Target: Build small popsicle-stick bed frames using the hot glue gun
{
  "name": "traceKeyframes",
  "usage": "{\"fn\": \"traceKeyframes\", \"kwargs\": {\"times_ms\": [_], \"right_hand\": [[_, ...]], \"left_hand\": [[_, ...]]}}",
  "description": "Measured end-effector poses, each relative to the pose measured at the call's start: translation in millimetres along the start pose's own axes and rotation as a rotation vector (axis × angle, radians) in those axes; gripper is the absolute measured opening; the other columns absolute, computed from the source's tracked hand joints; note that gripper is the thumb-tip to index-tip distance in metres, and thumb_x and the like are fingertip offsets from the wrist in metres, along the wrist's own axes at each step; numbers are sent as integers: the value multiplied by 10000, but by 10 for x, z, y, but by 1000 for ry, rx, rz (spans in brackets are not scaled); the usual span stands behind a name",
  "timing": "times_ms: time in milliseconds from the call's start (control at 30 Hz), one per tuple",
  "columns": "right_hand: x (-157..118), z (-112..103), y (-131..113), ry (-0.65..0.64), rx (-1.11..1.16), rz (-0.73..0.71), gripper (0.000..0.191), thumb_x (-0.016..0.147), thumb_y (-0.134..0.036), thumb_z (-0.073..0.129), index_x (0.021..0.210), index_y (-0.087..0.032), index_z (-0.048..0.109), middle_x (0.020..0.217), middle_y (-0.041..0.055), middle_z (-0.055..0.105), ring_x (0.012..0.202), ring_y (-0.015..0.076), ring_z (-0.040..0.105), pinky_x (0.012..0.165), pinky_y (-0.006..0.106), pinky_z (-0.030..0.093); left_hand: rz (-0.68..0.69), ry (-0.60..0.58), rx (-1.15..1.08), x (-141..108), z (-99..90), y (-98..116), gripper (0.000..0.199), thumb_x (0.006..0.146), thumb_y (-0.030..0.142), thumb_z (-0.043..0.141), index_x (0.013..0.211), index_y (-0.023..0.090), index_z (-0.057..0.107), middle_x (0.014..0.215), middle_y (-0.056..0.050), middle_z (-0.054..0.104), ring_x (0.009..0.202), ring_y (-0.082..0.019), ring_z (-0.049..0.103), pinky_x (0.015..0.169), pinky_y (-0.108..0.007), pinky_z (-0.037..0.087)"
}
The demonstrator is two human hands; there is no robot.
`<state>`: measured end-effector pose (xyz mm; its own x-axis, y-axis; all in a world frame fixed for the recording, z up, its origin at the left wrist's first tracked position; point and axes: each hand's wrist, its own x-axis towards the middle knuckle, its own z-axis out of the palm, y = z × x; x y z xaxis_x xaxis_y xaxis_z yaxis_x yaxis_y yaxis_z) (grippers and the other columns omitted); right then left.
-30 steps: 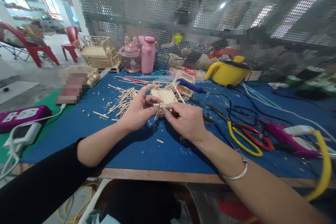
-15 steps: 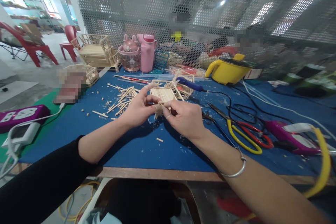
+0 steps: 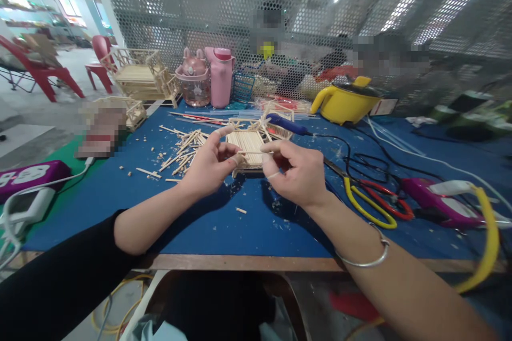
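Note:
Between my two hands a thin wooden stick (image 3: 253,152) runs level, just above the near side of a small slatted stick model (image 3: 247,141). My left hand (image 3: 212,165) pinches the stick's left end between thumb and finger, with its index finger stretched out beside the model. The right end is pinched by my right hand (image 3: 294,170), its other fingers curled. Just behind the model lies a blue-handled glue gun (image 3: 288,124), its tip against a stick frame (image 3: 278,112). Loose cut sticks (image 3: 186,150) are piled left of my left hand.
Scissors with yellow and red handles (image 3: 372,205) lie to the right, near a purple power strip (image 3: 440,205). At the back stand a yellow pot (image 3: 348,101), a pink bottle (image 3: 221,77) and a larger stick model (image 3: 140,77). A phone (image 3: 102,130) sits left.
My right hand has moved right, away from my left, and the stick now shows stretched between them. The slatted model is less covered. The whole view has shifted slightly.

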<state>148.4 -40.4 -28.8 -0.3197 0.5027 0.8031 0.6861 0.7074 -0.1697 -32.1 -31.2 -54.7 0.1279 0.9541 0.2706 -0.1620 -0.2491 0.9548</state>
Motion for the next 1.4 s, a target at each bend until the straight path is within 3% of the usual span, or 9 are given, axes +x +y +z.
{"fn": "traceKeyframes", "kwargs": {"times_ms": [133, 300, 633, 833, 1000, 1133, 1267, 1400], "right_hand": [[-28, 34, 20, -79, 8, -31, 199, 784, -186, 542, 832, -178, 735, 650, -5, 715, 521, 105, 608, 529, 218, 432], [-86, 129, 12, -187, -23, -74, 248, 860, -212, 540, 990, -224, 751, 923, 18, 773, 776, 155, 724, 637, 235, 483], [-86, 160, 16, -237, -83, -71, 215, 870, -229, 530, 893, -217, 744, 899, 13, 775, 768, 158, 725, 624, 238, 462], [-79, 163, 9, -232, -75, -88, 228, 881, -222, 520, 953, -209, 736, 998, 11, 762, 848, 167, 726, 653, 245, 472], [-77, 160, 0, -252, -87, -83, 223, 875, -221, 523, 947, -217, 735, 946, 10, 771, 809, 162, 719, 632, 245, 452], [-74, 145, -12, -213, -53, -69, 210, 861, -215, 529, 909, -213, 734, 883, 9, 773, 742, 145, 704, 614, 235, 443], [-58, 105, -4, -85, -12, -18, 190, 851, -219, 535, 909, -205, 715, 741, -8, 741, 587, 113, 636, 571, 229, 439], [-35, 72, 35, 28, -7, -3, 188, 829, -188, 543, 968, -182, 670, 799, 21, 716, 661, 135, 632, 641, 248, 472]], "left_hand": [[23, -7, 46, -5, -7, -15, 551, 763, 118, 643, 1244, 195, 386, 814, 35, 618, 687, -72, 576, 626, -202, 438], [49, -22, 62, -1, -26, -36, 561, 763, 139, 652, 1254, 188, 384, 815, 31, 616, 681, -76, 564, 609, -205, 424], [45, -24, 64, 6, -36, -56, 588, 750, 163, 671, 1264, 206, 389, 824, 29, 626, 698, -88, 583, 626, -215, 437], [48, -32, 34, -5, -39, -57, 626, 714, 136, 688, 1258, 200, 386, 834, 23, 634, 743, -98, 596, 666, -229, 461], [44, -12, 65, -5, -23, -38, 596, 729, 163, 690, 1248, 191, 396, 813, 25, 632, 697, -89, 587, 627, -216, 454], [31, 13, 89, -11, -6, -24, 596, 718, 156, 691, 1239, 179, 404, 796, 25, 632, 673, -84, 573, 599, -204, 436], [32, 10, 126, -29, 7, -21, 565, 745, 165, 666, 1244, 188, 401, 785, 37, 609, 620, -67, 543, 566, -195, 419], [35, 12, 128, -47, 20, -19, 526, 777, 164, 641, 1244, 176, 398, 797, 27, 595, 605, -60, 526, 543, -190, 413]]}}
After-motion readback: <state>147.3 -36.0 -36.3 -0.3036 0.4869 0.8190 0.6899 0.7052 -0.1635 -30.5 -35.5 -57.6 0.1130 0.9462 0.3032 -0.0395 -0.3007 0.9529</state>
